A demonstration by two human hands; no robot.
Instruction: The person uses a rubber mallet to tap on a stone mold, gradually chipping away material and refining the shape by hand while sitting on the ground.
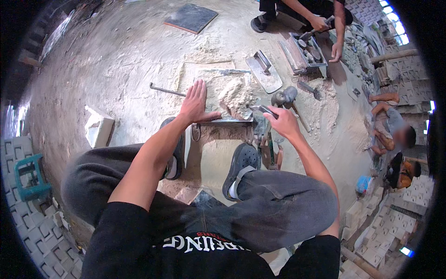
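In front of my knees a low metal-edged mould or frame [232, 121] lies on the dusty floor. Heaped over it is a mound of pale, damp-looking sand [236, 97]. My left hand [197, 104] lies flat at the left part of the frame, its fingers stretched out and thumb spread. In my right hand [284, 123] is a small trowel [268, 111] with a dark handle, its tip against the mound's right side. A thin metal rod [165, 89] lies just left of my left hand.
A steel float [267, 76], a mallet [284, 96] and a second metal mould [309, 53] lie to the right. Behind that mould, a co-worker's hand [319, 23] grips a hammer. A dark square plate [190, 18], a white block [99, 127] and a green stool [31, 179] stand farther out.
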